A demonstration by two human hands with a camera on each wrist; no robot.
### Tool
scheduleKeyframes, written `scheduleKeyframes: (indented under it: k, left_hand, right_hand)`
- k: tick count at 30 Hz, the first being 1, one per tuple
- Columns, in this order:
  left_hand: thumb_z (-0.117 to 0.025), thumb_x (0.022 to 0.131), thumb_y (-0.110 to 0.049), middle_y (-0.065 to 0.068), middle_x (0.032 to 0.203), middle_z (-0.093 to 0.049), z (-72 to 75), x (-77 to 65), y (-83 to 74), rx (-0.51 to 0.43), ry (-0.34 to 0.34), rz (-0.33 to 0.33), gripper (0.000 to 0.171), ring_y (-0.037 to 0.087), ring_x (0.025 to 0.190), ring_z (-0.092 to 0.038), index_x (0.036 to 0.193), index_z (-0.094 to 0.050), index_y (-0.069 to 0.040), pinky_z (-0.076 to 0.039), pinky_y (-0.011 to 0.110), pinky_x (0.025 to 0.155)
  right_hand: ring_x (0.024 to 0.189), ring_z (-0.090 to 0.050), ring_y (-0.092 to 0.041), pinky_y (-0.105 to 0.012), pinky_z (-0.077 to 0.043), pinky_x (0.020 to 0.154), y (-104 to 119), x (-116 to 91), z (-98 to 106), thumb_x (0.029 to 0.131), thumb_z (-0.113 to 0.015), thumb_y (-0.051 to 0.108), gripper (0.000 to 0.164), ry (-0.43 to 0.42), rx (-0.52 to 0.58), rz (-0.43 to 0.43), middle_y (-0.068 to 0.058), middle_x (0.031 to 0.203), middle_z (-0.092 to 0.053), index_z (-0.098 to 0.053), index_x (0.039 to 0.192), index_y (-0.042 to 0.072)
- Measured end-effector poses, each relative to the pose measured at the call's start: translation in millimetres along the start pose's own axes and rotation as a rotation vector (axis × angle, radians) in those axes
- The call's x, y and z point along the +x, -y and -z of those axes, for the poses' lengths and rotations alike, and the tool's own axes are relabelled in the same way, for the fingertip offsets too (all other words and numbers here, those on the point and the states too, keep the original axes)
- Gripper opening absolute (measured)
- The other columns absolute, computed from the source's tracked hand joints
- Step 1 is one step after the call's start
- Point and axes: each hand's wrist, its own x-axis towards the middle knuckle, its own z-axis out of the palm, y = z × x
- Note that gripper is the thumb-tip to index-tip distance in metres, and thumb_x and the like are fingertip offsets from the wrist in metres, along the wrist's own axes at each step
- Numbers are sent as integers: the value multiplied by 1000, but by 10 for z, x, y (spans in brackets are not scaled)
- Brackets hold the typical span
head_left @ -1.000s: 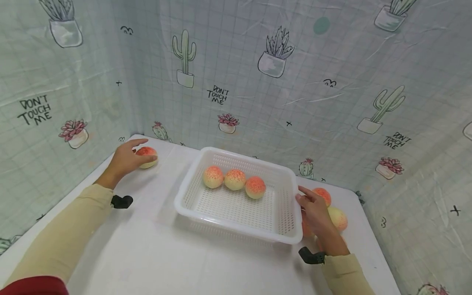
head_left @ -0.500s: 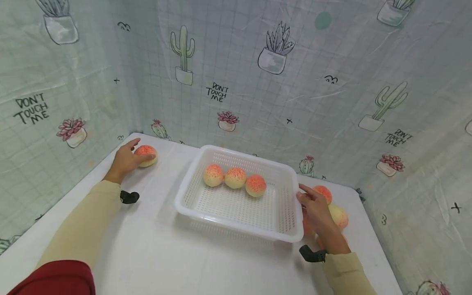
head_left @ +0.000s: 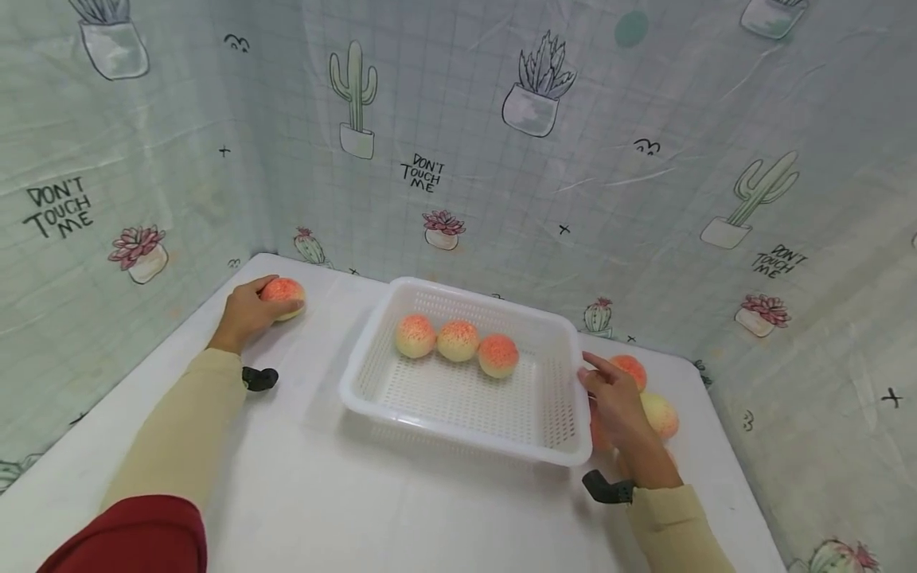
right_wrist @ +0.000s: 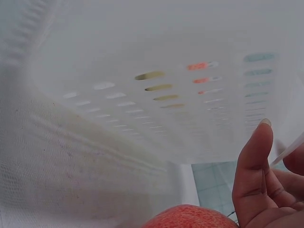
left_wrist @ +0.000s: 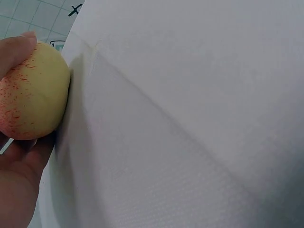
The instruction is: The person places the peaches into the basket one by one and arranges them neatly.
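Left hand (head_left: 242,314) grips a peach (head_left: 287,294) at the far-left corner of the desk (head_left: 344,501), right hand (head_left: 620,402) pinches the right rim of the white basket (head_left: 466,433); peach presumably light, firm, best cupped round its widest girth.

- Gap on tabletop (head_left: 333,318) between peach (head_left: 289,294) in left hand (head_left: 246,313) and white basket (head_left: 458,430): passable.
- Inside basket: room near side; three-peach row (head_left: 458,341) blocks farther half.
- Right side: right hand (head_left: 622,404), loose peaches (head_left: 661,417) obstruct; clearance beneath hand hard to judge.
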Motion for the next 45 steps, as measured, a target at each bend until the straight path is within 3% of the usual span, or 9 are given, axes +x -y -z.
scheduleKeyframes:
  k: [6, 17, 28, 45]
  left_hand:
    - [-75, 91, -54, 28, 166, -33, -10, 0, 10, -32, 1, 32, 103, 47, 148, -37, 165, -23, -5, -35, 63, 122]
    - [-77, 89, -55, 27, 165, -37, -8, -12, 16, -58, -12, 5, 100, 46, 148, -39, 163, -30, -5, -34, 63, 123]
    - [-79, 90, -49, 24, 165, -38, -23, -45, -6, -71, -64, 17, 95, 44, 149, -40, 163, -33, -7, -35, 60, 123]
    - [-81, 88, -48, 21, 165, -40, -20, -107, 20, -120, -77, 6, 95, 42, 150, -41, 161, -36, -7, -38, 57, 123]
  right_hand:
    - [123, -63, -24, -36, -54, 109, 31, -12, 19, 109, -54, 37, 55, -1, -4, -3, -6, 149, -51, -39, 161, 32]
    - [117, -67, -19, -29, -58, 101, 18, -39, 29, 108, -55, 36, 55, 4, 19, -6, -7, 148, -52, -39, 161, 30]
    - [117, -67, -19, -30, -58, 101, 28, -38, 16, 109, -55, 33, 54, 1, 17, -9, -7, 149, -53, -41, 161, 28]
    - [116, -67, -18, -30, -58, 101, 21, -34, 13, 109, -54, 33, 54, -5, 7, -5, -8, 150, -53, -41, 161, 27]
